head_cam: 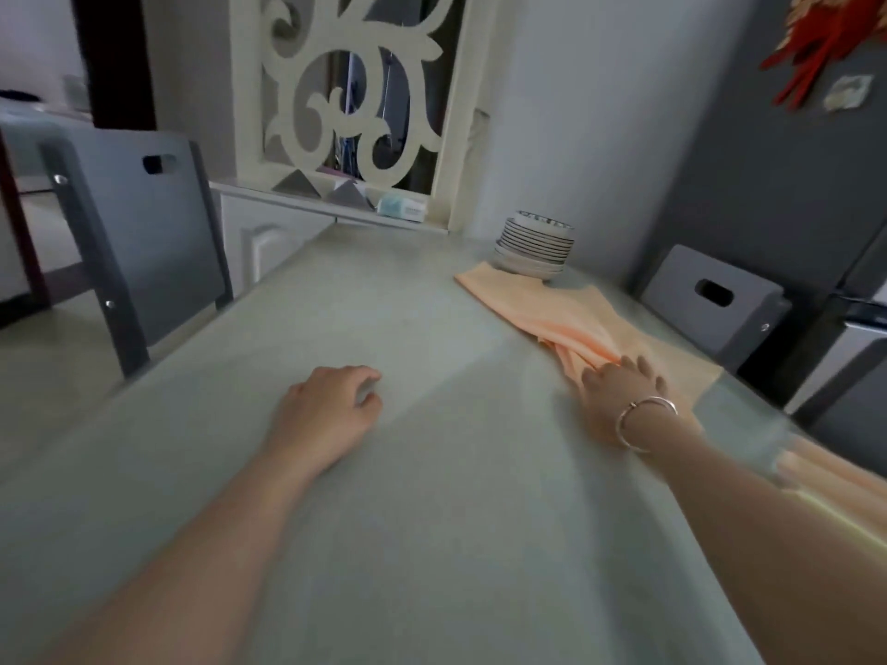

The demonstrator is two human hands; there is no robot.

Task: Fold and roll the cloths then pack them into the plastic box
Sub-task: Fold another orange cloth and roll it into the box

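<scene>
A peach cloth (537, 302) lies spread on the right side of the pale green table (384, 496), bunched into folds near its front end. My right hand (619, 391), with a silver bracelet on the wrist, rests on that bunched part and its fingers seem to gather the fabric. My left hand (331, 405) sits on the bare table at the middle, fingers loosely curled and holding nothing. More peach fabric (835, 487) hangs past the table's right edge. No plastic box is in view.
A stack of plates (535, 244) stands on the cloth's far corner near the wall. Grey chairs stand at the left (144, 232) and right (710, 300) of the table. A white carved screen (355, 88) and cabinet are behind.
</scene>
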